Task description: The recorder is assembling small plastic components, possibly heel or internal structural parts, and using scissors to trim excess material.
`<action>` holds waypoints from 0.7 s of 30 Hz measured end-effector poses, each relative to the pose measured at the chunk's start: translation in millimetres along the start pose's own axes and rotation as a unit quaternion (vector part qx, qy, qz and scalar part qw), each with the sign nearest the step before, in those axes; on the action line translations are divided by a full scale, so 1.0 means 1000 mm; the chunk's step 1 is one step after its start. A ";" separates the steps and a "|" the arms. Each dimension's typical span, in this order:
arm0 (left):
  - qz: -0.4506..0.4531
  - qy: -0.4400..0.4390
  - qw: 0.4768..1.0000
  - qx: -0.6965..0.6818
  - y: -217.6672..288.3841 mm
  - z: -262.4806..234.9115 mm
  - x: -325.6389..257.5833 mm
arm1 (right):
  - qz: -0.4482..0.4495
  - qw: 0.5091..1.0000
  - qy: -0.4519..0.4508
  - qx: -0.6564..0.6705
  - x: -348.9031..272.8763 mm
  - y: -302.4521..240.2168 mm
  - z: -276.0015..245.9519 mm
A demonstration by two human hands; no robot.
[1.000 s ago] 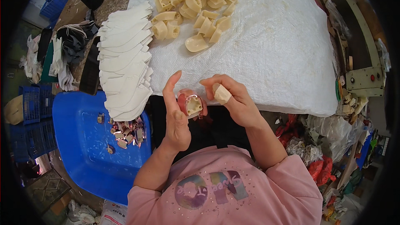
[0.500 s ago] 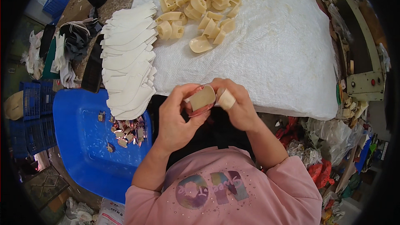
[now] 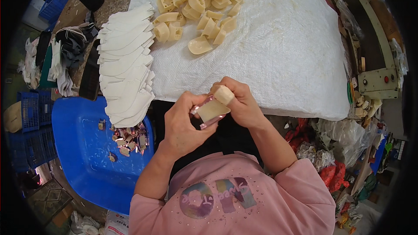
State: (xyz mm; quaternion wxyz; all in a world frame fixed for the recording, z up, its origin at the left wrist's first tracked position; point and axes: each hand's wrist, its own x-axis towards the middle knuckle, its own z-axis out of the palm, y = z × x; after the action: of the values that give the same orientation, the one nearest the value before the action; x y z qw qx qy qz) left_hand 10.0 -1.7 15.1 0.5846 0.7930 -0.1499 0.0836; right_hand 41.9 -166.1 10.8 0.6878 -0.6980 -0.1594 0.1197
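Observation:
Low in front of my chest, both hands work on a shoe heel (image 3: 212, 111) with a beige concave face and a shiny pink covering along its sides. My left hand (image 3: 185, 119) grips it from the left, fingers and thumb around the pink sides. My right hand (image 3: 244, 104) pinches its upper right edge. A cream-coloured wrap or cap (image 3: 224, 95) sits at the right thumb, partly over the heel's corner; I cannot tell exactly what it is. Beyond my hands lies a pile of bare tan heels (image 3: 198, 8) on a white woven sheet (image 3: 278, 56).
Overlapping white curved pieces (image 3: 126, 61) run along the sheet's left side. Below them, a blue tub (image 3: 82, 148) holds several pink-covered pieces (image 3: 129, 139). A dark phone-like slab (image 3: 90, 72) lies farther left. At the right stand a grey-green machine frame (image 3: 376, 80) and plastic bags (image 3: 344, 137).
The heel has tilted in my hands, and my right thumb with its cream wrap has moved left and up onto the heel's edge. The whole view has shifted slightly.

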 end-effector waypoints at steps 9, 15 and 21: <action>0.051 0.078 0.991 0.101 -0.002 0.016 -0.006 | -0.011 1.000 0.006 0.006 -0.006 0.002 0.013; 0.042 0.117 0.986 0.115 -0.004 0.022 -0.006 | 0.061 0.930 -0.004 0.362 -0.013 0.018 0.017; 0.080 0.162 0.975 0.128 -0.007 0.027 -0.006 | 0.034 0.977 0.033 0.206 -0.012 0.016 0.025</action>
State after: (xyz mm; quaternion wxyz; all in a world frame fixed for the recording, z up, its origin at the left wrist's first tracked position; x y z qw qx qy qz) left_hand 5.5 -24.1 -1.4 0.4861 0.8225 -0.1044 0.2761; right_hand 22.0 -148.3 -6.5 0.8172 -0.5499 -0.0846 0.1506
